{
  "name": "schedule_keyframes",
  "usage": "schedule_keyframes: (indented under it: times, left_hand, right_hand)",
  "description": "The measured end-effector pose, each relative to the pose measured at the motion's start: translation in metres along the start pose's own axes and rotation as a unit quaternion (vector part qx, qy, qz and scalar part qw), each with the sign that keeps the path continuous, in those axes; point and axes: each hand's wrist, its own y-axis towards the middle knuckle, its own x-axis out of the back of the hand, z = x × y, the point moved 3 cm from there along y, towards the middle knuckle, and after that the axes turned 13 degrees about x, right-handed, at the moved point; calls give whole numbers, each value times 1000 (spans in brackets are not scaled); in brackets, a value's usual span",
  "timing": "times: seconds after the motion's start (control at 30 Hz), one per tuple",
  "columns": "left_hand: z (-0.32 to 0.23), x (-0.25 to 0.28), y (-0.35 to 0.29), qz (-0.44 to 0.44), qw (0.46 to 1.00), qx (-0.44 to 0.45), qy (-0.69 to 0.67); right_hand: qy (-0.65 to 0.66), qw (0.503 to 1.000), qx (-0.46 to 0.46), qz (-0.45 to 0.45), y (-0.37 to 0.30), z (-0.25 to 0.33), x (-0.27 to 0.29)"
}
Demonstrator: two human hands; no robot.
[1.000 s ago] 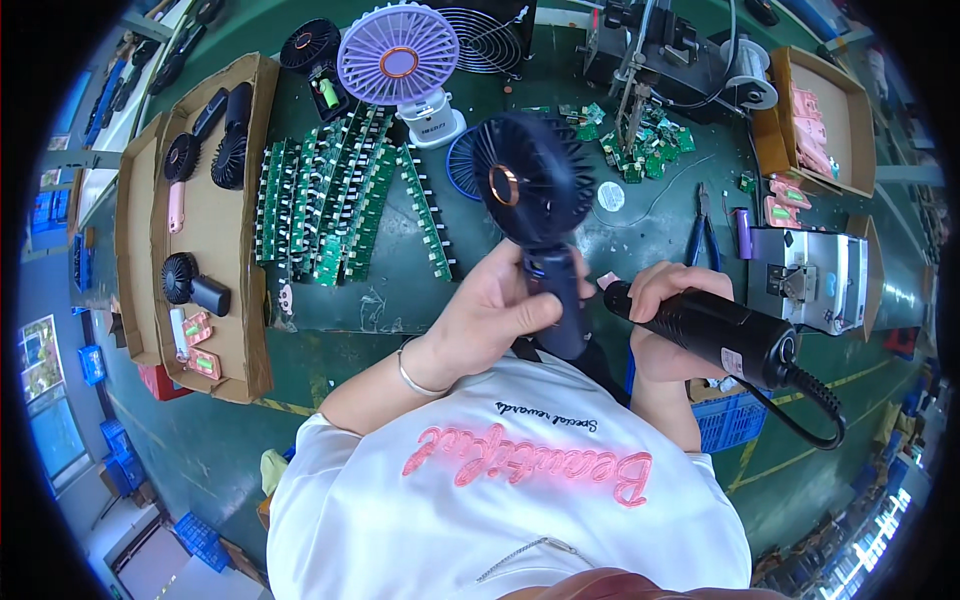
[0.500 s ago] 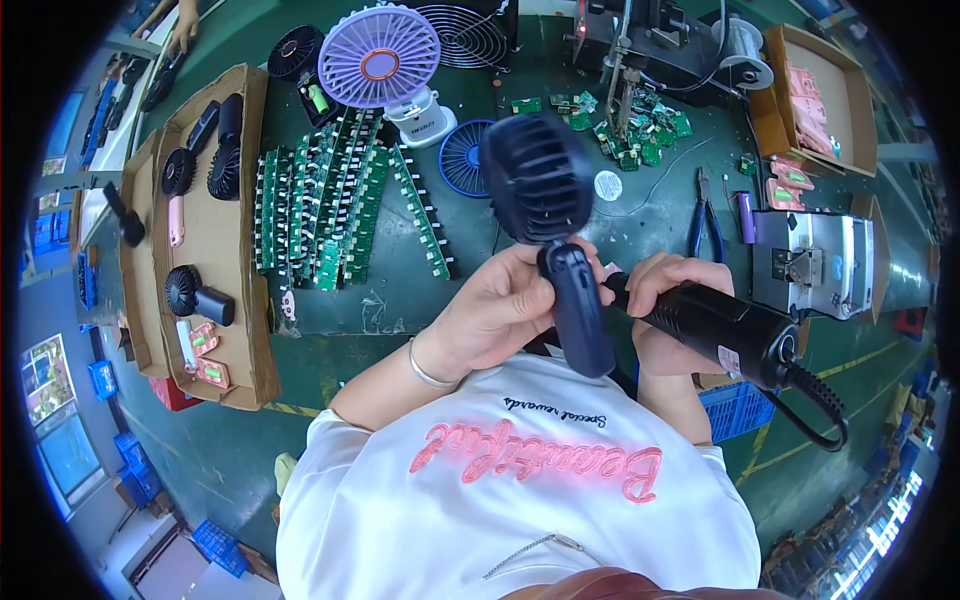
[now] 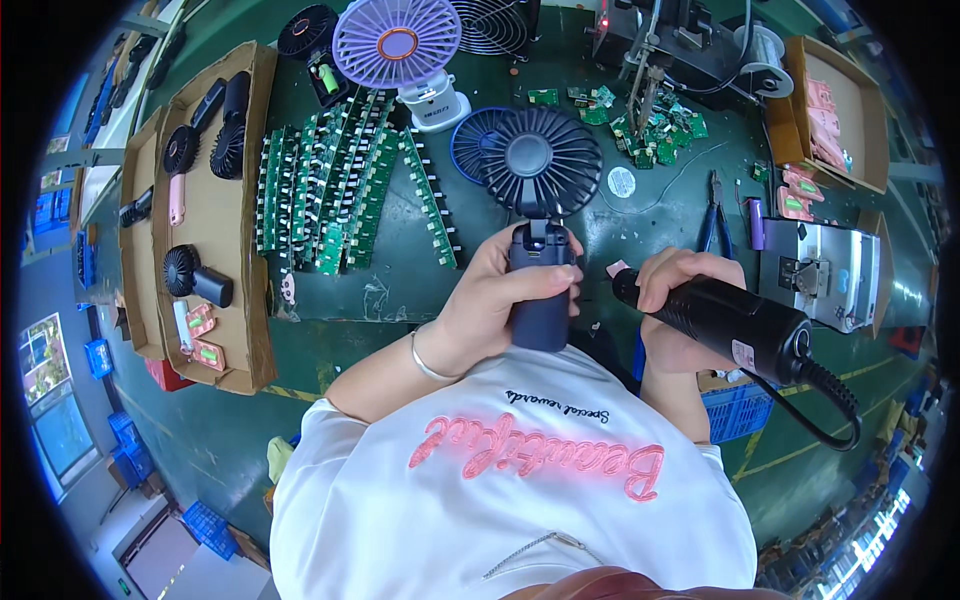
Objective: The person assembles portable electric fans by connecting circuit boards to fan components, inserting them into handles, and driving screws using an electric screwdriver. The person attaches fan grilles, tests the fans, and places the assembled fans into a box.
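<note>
A dark navy handheld fan [image 3: 541, 310] stands upright in my left hand [image 3: 492, 305], its round slatted head pointing away from me and its thumb-gripped handle toward my body. My right hand [image 3: 672, 290] is closed around a black electric screwdriver [image 3: 735, 322] with a coiled cord at its rear. The screwdriver's tip points left at the fan's handle, with a gap between them. Just behind the held fan's head lies a blue round fan grille [image 3: 470, 146], partly covered by it.
Rows of green circuit board strips [image 3: 340, 190] lie left, beside a cardboard tray [image 3: 258, 230] of fans. A purple fan [image 3: 397, 45] stands behind. Loose boards [image 3: 665, 130], blue-handled pliers [image 3: 716, 225], a purple battery cell [image 3: 755, 225] and a metal fixture [image 3: 820, 270] are to the right.
My left hand has turned the fan so its round head and handle now face me squarely, and shifted it slightly left. The screwdriver stays in my right hand, now farther from the fan.
</note>
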Motion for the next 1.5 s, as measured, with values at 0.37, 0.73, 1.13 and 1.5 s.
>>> schedule_keyframes:
  times: [0.37, 0.73, 1.13, 1.5]
  left_hand:
    - [9, 1, -9, -102, 990, -68, 74]
    - [12, -8, -9, -103, 984, -133, 65]
    - [27, -6, 6, -48, 997, -60, 22]
    - [34, -11, 12, -67, 994, -79, 20]
  right_hand:
    - [14, 999, -47, 14, 0, 5, 3]
    - [51, 992, -16, -111, 21, 29, 45]
    - [-248, 941, 85, -215, 96, 107, 166]
    - [15, 973, 25, -230, 64, 75, 104]
